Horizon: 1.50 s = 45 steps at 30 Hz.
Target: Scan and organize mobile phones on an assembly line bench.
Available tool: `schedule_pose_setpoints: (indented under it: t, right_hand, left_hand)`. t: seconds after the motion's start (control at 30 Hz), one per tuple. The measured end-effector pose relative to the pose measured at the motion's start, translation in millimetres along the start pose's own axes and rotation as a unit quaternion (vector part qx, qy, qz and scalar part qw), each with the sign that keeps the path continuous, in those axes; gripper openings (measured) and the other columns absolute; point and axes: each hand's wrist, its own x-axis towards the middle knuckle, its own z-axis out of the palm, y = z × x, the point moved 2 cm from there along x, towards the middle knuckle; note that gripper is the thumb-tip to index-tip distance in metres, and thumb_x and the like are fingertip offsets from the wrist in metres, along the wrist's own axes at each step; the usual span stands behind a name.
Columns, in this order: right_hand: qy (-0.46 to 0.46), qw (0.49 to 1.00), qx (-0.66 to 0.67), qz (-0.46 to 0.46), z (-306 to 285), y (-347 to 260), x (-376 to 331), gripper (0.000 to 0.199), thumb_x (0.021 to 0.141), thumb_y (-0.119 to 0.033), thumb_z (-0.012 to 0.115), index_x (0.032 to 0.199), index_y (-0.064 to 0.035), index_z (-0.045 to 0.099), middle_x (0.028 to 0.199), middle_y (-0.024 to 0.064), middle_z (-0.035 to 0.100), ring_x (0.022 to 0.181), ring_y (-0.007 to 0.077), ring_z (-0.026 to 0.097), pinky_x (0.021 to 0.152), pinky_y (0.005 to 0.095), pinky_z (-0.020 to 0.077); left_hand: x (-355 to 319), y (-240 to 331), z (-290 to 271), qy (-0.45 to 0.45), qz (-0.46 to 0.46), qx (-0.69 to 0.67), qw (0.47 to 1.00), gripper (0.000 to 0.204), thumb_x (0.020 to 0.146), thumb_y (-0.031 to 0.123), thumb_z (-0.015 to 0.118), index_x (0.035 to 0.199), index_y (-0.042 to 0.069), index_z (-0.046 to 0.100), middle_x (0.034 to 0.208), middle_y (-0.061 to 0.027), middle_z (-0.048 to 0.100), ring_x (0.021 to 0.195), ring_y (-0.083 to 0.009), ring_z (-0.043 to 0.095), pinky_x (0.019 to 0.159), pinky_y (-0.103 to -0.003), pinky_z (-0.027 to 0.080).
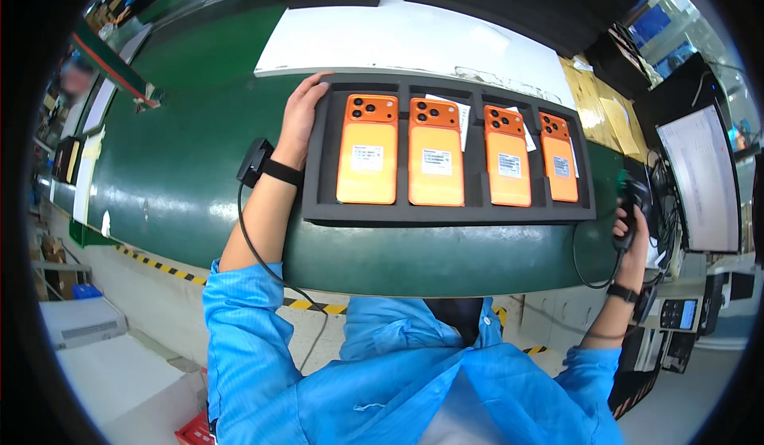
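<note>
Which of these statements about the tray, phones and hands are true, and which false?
1. The dark tray holds four orange phones. True.
2. The right hand holds a phone. False: it grips a black handheld device.
3. The left hand is at the tray's left end. True.
4. The phones lie with their cameras face down. False: the cameras face up.
5. Each phone bears a label. True.

One head-worn fisheye view looks down over the near edge of the tabletop (398,262) toward its far edge, the dark foam tray (446,214) close and central, the wearer's blue jacket (358,397) closest, at the bottom.
</note>
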Motion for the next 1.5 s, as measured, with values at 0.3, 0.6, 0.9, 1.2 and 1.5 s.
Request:
schedule_pose_setpoints:
  t: [0.3, 0.6, 0.9, 1.2, 1.5]
  right_hand:
    - [-0.303, 0.935, 0.038, 0.181, 242.1, 114.0, -83.6, 0.060, 0.098, -0.040, 0.044, 0.143, -0.0012, 0.033, 0.076, 0.0018, 0.043, 0.048, 0.0080, 0.043, 0.041, 0.0235, 0.0396]
    - [-0.341, 0.906, 0.060, 0.243, 309.8, 156.9, -92.0, 0.050, 0.103, -0.045, 0.033, 0.130, -0.0029, 0.042, 0.080, 0.0022, 0.045, 0.055, 0.0074, 0.046, 0.044, 0.0223, 0.0429]
    - [-0.334, 0.894, 0.108, 0.277, 300.8, 148.8, -87.9, 0.049, 0.102, -0.047, 0.034, 0.124, -0.0052, 0.045, 0.081, 0.0007, 0.046, 0.056, 0.0073, 0.045, 0.045, 0.0215, 0.0400]
    - [-0.291, 0.898, 0.120, 0.307, 288.4, 152.3, -77.9, 0.039, 0.100, -0.046, 0.044, 0.106, -0.0079, 0.049, 0.078, 0.0017, 0.051, 0.055, 0.0094, 0.049, 0.044, 0.0248, 0.0431]
    - [-0.315, 0.911, 0.091, 0.252, 294.1, 152.4, -80.8, 0.033, 0.098, -0.043, 0.051, 0.101, -0.0104, 0.047, 0.077, 0.0000, 0.052, 0.054, 0.0080, 0.053, 0.041, 0.0227, 0.0458]
  left_hand:
    - [-4.9, 4.2, 23.7, -0.049, 0.052, 0.077, 0.994, 0.045, 0.081, -0.006, 0.058, 0.125, 0.001, 0.054, 0.121, -0.0093, 0.058, 0.110, -0.0158, 0.056, 0.094, -0.028, 0.046]
    - [-9.9, 13.4, 18.0, 0.011, 0.092, 0.110, 0.990, 0.043, 0.073, -0.008, 0.061, 0.116, 0.000, 0.057, 0.110, -0.0097, 0.064, 0.100, -0.0149, 0.061, 0.089, -0.026, 0.048]
    - [12.0, -16.2, 9.2, 0.003, 0.115, 0.088, 0.989, 0.037, 0.086, 0.010, 0.061, 0.121, -0.003, 0.057, 0.119, -0.0142, 0.061, 0.112, -0.0198, 0.055, 0.099, -0.029, 0.041]
    - [3.8, -24.5, 13.1, -0.046, 0.014, -0.064, 0.997, 0.038, 0.097, 0.013, 0.044, 0.131, -0.003, 0.050, 0.122, -0.0100, 0.060, 0.111, -0.0180, 0.058, 0.099, -0.031, 0.044]
    - [11.4, -19.9, 28.8, -0.098, -0.094, -0.151, 0.979, 0.040, 0.102, 0.027, 0.040, 0.128, 0.000, 0.053, 0.121, -0.0119, 0.062, 0.108, -0.0213, 0.061, 0.096, -0.033, 0.047]
